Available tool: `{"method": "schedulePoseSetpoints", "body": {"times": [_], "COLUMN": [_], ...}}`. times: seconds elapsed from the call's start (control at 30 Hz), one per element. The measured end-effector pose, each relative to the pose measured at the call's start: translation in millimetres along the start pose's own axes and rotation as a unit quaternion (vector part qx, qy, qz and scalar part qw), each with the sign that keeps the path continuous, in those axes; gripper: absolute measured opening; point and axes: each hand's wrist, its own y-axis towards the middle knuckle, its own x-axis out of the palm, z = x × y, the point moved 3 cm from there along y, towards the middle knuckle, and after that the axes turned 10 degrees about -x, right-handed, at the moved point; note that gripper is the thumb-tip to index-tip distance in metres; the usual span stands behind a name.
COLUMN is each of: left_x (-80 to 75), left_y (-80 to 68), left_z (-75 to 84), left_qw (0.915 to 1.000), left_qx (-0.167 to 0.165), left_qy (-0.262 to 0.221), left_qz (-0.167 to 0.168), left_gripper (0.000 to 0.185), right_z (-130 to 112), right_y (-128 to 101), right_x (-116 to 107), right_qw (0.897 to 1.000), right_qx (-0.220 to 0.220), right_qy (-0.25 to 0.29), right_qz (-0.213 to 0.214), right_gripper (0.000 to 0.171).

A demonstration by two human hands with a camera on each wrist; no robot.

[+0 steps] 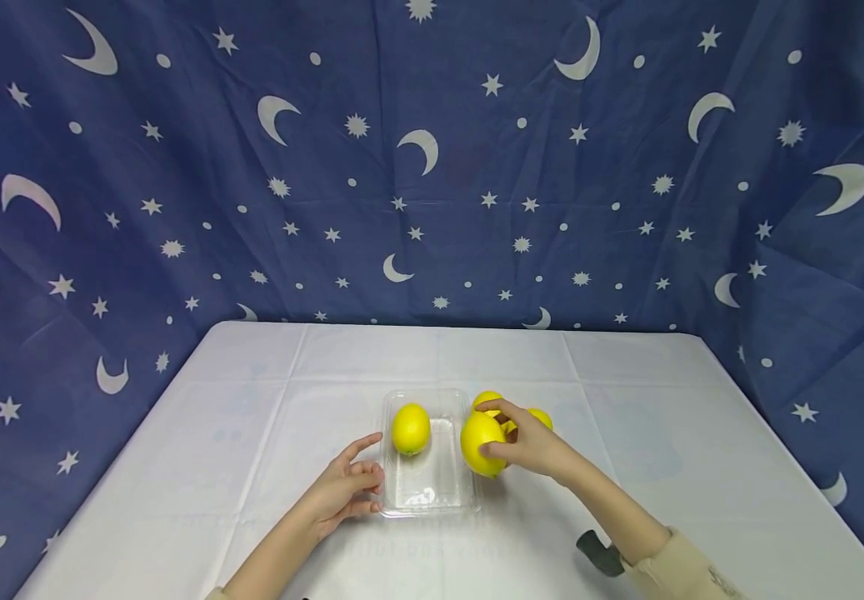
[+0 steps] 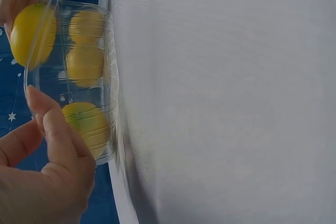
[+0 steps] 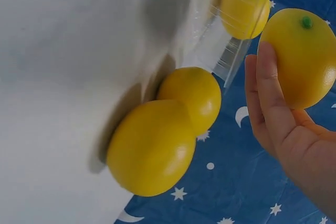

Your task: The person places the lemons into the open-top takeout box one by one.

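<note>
A clear plastic container [image 1: 432,500] stands on the table with one yellow lemon [image 1: 411,429] inside, toward its left. My left hand [image 1: 342,487] is at the container's left side, its fingers loosely bent and the fingertips at the rim; in the left wrist view a fingertip meets the rim [image 2: 30,77]. My right hand [image 1: 529,442] holds another lemon [image 1: 481,443] between thumb and fingers, over the container's right edge. The right wrist view shows this held lemon [image 3: 300,59] with a green stem nub. Its underside against the palm is partly hidden.
Two more lemons lie on the table right of the container, a nearer lemon [image 3: 152,148] and another lemon [image 3: 191,98] touching or overlapping it in view. A dark object [image 1: 600,553] lies beside the right forearm. A blue curtain [image 1: 432,167] stands behind the white table [image 1: 312,358].
</note>
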Motion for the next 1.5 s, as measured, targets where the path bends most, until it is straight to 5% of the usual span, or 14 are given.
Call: {"method": "schedulePoseSetpoints", "body": {"times": [0.8, 1.17, 1.5], "left_x": [0.9, -0.1, 0.1], "left_y": [0.1, -0.3, -1.0], "left_z": [4.9, 3.7, 1.4], "left_qw": [0.9998, 0.9998, 1.0], "left_qx": [-0.004, -0.009, -0.005], "left_qy": [0.002, -0.001, 0.001], "left_qz": [0.019, 0.017, 0.006], "left_gripper": [0.06, 0.057, 0.058], "right_z": [-18, -25, -24], "right_y": [36, 43, 52], "right_x": [16, 30, 40], "right_qw": [0.996, 0.981, 0.965], "right_qx": [-0.078, -0.086, -0.094], "right_qy": [-0.043, -0.172, -0.244], "right_qz": [-0.013, 0.026, 0.012], "right_gripper": [0.056, 0.059, 0.06]}}
